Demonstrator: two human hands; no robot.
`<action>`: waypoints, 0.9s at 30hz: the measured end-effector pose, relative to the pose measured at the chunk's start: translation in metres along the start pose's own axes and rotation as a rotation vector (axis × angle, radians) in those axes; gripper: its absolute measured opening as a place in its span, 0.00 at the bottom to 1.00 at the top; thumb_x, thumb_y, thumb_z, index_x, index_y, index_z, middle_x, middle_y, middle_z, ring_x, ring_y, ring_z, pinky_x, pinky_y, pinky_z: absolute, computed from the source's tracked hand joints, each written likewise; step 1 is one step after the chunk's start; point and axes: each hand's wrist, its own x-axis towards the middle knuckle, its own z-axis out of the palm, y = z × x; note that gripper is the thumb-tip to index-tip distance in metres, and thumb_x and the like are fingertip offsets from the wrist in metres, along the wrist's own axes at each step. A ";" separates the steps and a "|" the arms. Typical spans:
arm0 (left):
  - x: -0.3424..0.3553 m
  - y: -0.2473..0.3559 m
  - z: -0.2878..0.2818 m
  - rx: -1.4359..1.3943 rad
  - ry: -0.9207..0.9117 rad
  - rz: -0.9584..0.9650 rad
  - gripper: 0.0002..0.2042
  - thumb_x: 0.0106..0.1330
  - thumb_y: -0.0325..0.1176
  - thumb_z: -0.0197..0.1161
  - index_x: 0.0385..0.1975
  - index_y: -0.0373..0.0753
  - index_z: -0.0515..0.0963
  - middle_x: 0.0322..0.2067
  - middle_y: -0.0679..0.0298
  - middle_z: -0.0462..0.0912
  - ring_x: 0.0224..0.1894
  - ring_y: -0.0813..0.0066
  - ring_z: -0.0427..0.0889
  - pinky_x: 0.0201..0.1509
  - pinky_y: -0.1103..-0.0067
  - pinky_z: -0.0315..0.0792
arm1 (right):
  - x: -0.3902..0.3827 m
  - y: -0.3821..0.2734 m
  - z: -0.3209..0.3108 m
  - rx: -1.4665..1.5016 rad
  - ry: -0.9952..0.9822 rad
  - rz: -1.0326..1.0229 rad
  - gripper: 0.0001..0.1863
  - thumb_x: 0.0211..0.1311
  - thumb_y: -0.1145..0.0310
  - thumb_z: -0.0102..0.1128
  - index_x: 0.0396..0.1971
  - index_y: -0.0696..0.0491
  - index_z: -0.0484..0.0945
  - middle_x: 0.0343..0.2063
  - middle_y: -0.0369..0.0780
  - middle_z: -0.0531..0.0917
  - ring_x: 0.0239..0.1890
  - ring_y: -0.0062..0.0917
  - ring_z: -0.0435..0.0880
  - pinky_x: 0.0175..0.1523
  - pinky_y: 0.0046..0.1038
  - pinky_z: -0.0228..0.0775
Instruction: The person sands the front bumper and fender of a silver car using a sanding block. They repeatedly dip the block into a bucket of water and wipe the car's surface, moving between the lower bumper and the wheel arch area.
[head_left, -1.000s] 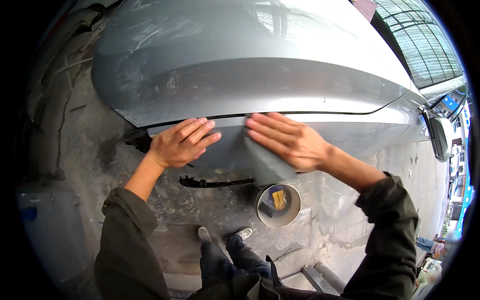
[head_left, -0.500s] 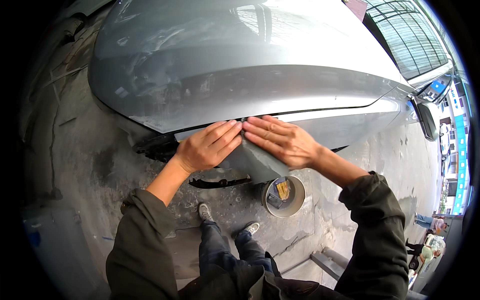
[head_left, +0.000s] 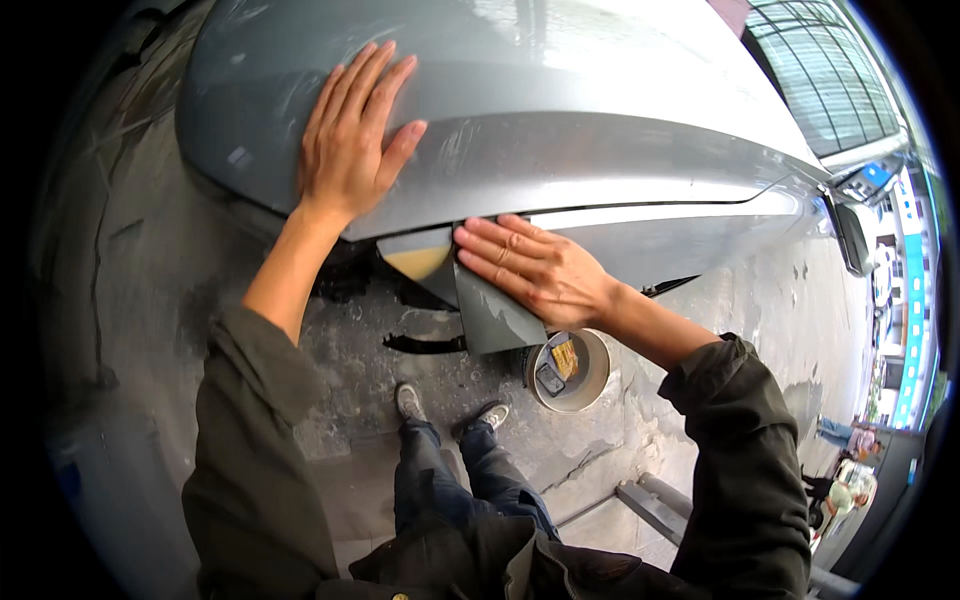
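Note:
My left hand (head_left: pixel 345 150) lies flat with fingers slightly apart on a silver car's hood (head_left: pixel 560 70). My right hand (head_left: pixel 530 265) is flat, fingers stretched out, over a grey sheet (head_left: pixel 495 325) on the upper edge of the fender (head_left: pixel 680 235), just below the hood seam. The sheet hangs below my hand. To its left a cream-yellow patch (head_left: pixel 415 262) shows on the silver panel, and a black strip-like part (head_left: pixel 420 345) is visible below.
A pale bucket (head_left: pixel 598 385) with yellow and dark items stands by my feet. A grey metal stand (head_left: pixel 650 512) is at lower right. The side mirror (head_left: pixel 852 240) sticks out at right. Two people (head_left: pixel 848 435) are in the right background.
My left hand has moved from beside my right hand up and left onto the hood. My right hand and the sheet have shifted slightly left in view, uncovering more of the yellowish patch.

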 end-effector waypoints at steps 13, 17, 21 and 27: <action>-0.005 0.012 0.009 0.013 0.140 -0.048 0.27 0.77 0.52 0.53 0.69 0.43 0.71 0.71 0.59 0.71 0.75 0.57 0.66 0.78 0.58 0.58 | 0.035 -0.006 0.008 -0.035 0.032 -0.114 0.33 0.69 0.66 0.46 0.73 0.62 0.62 0.75 0.50 0.65 0.77 0.37 0.64 0.81 0.39 0.54; -0.015 0.015 -0.005 0.050 0.025 -0.150 0.30 0.73 0.51 0.57 0.69 0.40 0.70 0.70 0.50 0.70 0.73 0.51 0.67 0.77 0.57 0.58 | 0.021 0.005 0.000 -0.072 -0.023 -0.177 0.33 0.67 0.65 0.47 0.72 0.63 0.65 0.74 0.49 0.66 0.77 0.35 0.65 0.81 0.38 0.56; -0.009 0.017 0.002 0.012 0.066 -0.132 0.29 0.73 0.51 0.57 0.68 0.38 0.71 0.69 0.49 0.71 0.73 0.50 0.68 0.77 0.57 0.58 | 0.044 -0.008 0.004 -0.077 0.027 -0.167 0.34 0.67 0.65 0.47 0.71 0.64 0.65 0.73 0.50 0.68 0.76 0.35 0.65 0.80 0.38 0.57; -0.015 0.015 -0.001 0.015 0.062 -0.142 0.29 0.74 0.51 0.56 0.68 0.38 0.71 0.69 0.50 0.72 0.73 0.51 0.67 0.77 0.58 0.58 | 0.060 -0.006 0.006 -0.014 0.034 -0.263 0.35 0.63 0.67 0.50 0.70 0.66 0.66 0.72 0.51 0.69 0.75 0.38 0.68 0.79 0.38 0.58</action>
